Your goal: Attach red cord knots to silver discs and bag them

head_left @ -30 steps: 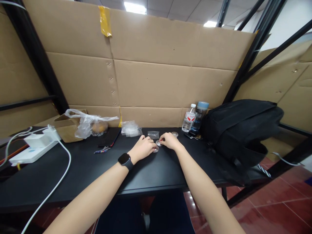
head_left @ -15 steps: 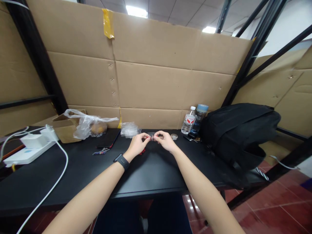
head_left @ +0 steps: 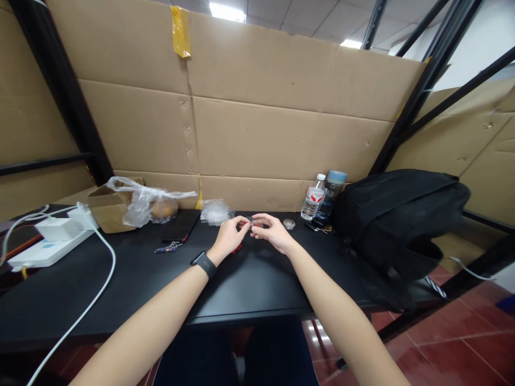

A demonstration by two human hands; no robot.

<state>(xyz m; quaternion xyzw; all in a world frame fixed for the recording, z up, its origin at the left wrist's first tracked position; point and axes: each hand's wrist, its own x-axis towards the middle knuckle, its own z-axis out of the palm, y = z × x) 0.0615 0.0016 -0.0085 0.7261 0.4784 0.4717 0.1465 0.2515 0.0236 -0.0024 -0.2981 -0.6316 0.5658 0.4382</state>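
The small piece [head_left: 252, 222] pinched between the fingers [head_left: 243, 220] of the left hand [head_left: 227, 237] and the right hand [head_left: 274, 233] is mostly covered and too small to tell. A red bit [head_left: 237, 248] under the left hand is largely hidden. The black backpack [head_left: 398, 225] covers the table's [head_left: 120, 289] right end. The picture's left edge cuts off the table and the white power strip [head_left: 44, 251].

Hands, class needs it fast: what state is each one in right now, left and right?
Left hand: closed, fingertips pinching a small shiny piece, too small to identify.
Right hand: closed, pinching the same piece.
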